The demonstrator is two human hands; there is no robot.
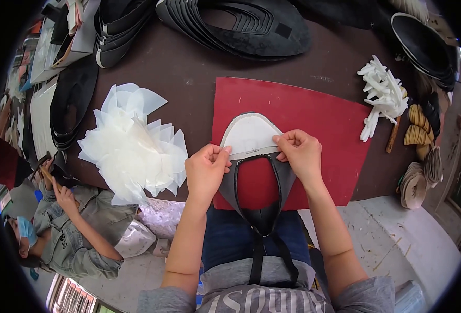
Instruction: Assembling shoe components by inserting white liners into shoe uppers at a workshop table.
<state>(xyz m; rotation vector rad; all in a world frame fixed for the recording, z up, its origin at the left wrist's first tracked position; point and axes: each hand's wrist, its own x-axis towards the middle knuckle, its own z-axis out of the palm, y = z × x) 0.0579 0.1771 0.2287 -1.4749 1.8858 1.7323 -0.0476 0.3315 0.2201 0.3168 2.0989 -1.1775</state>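
Both hands meet over the middle of the red mat (314,115). Left hand (205,169) is closed in a pinch, thumb and fingertips gripping the left end of the white toe piece (248,134) where it overlaps the dark shoe upper (261,208). Right hand (299,151) is likewise closed, its fingertips pinching the right end of the same seam. The white toe piece is rounded, lies flat on the mat with its curve pointing away from the person, and its straight lower edge sits along the top of the upper's open throat. The dark shoe upper runs from that seam back toward the person, its two sides framing a patch of red, and its narrow heel end hangs over the counter edge above the person's lap, with two black straps trailing down.

The mat rests on a dark brown counter (188,73). Left of the mat, apart from it, lies a loose heap of translucent white cut sheets (131,146). At the far edge sit stacks of black sole-shaped pieces (241,26). To the right, near the mat's corner, is a bundle of white gloves (382,94), with tan rolled strips (418,125) just beyond.

Below left, another person in a grey jacket (79,229) sits low beside the counter.
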